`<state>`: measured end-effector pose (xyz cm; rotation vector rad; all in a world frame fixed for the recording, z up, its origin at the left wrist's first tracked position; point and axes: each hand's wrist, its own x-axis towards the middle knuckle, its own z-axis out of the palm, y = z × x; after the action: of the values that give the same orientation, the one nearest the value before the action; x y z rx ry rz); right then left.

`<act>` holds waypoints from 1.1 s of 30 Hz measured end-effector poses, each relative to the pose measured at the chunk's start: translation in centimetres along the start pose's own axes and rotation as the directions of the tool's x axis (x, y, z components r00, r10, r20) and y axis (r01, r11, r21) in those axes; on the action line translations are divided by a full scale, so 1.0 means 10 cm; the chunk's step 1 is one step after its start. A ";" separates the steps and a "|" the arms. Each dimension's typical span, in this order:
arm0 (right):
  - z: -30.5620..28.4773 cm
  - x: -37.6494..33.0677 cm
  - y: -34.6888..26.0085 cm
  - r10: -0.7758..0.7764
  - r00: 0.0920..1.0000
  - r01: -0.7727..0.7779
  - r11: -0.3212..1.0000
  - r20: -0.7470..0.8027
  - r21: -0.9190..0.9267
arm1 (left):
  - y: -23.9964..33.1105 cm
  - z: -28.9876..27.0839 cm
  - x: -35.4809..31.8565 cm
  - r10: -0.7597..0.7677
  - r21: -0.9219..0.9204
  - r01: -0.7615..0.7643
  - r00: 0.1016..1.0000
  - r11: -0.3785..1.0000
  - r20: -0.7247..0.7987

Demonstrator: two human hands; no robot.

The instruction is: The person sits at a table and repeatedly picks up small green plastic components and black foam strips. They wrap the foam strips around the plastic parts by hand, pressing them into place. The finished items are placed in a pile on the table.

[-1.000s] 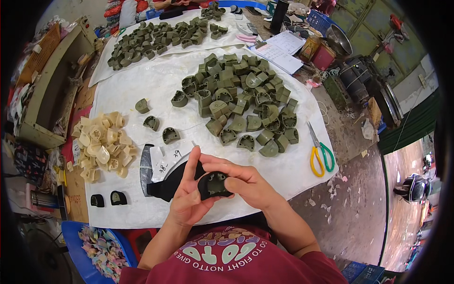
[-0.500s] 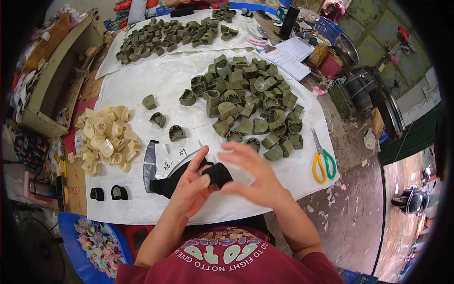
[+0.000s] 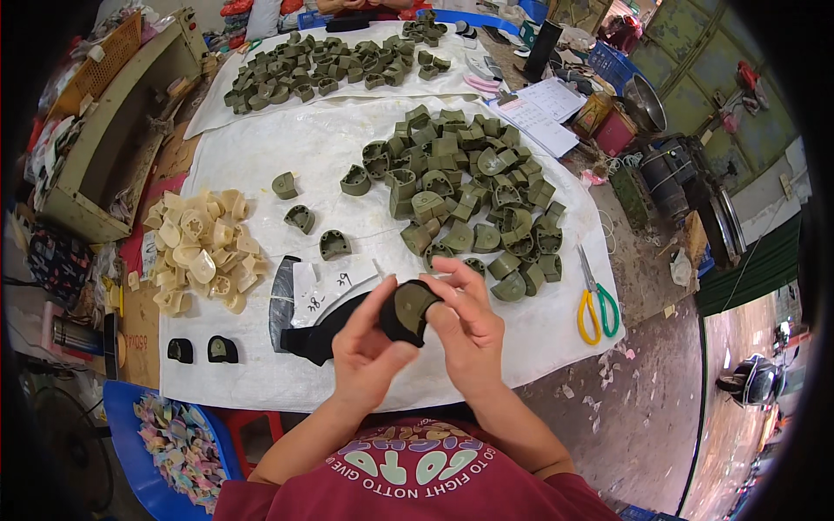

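Observation:
Both my hands hold one olive-green shoe heel (image 3: pixel 408 314) wrapped round its side in black material, its green face turned up. My left hand (image 3: pixel 365 360) grips it from the left, and my right hand (image 3: pixel 472 334) pinches its right edge. Under and beside my left hand lie black material pieces (image 3: pixel 311 341) and white paper patterns (image 3: pixel 334 285) with handwriting. Two black-wrapped heels (image 3: pixel 222 349) rest at the near left of the white sheet. Bare green heels (image 3: pixel 334 245) lie just beyond the patterns.
A big pile of green heels (image 3: pixel 469 195) is at right, cream heels (image 3: pixel 195 247) at left. Scissors (image 3: pixel 598 304) lie near the right edge. Another green pile (image 3: pixel 321 65) stands far off, near a person's hands (image 3: pixel 352 7). A blue basin (image 3: pixel 122 408) holds coloured scraps.
My right hand, spread and apart from the heel before, has closed on it. The heel has turned so its green face shows. The whole view has shifted slightly.

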<state>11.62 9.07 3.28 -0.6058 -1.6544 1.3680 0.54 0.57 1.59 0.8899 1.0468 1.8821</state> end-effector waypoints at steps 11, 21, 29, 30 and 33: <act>-0.12 0.13 -0.09 0.008 0.917 0.067 0.982 0.398 -0.175 | 0.24 0.03 0.09 -0.361 -0.522 0.457 0.889 0.720 0.280; -0.09 0.16 0.03 -0.268 0.868 0.275 0.961 0.418 0.044 | 0.24 0.04 0.05 -0.404 -0.536 0.445 0.893 0.718 0.200; -0.10 0.17 0.00 -0.311 0.827 0.487 0.811 0.468 -0.323 | 0.22 0.11 0.09 -0.365 -0.525 0.325 0.930 0.787 0.029; -0.07 0.13 -0.01 -0.224 0.905 0.275 0.957 0.362 -0.096 | 0.19 0.08 0.09 -0.308 -0.522 0.297 0.949 0.799 0.068; 0.07 0.01 -0.01 0.076 0.969 -0.157 0.925 0.237 0.345 | 0.10 0.00 0.09 -0.200 -0.504 0.213 0.977 0.837 0.081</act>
<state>10.98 8.81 3.37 -0.3497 -1.4956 1.8304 -0.20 1.00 2.65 0.4645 0.5485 1.8263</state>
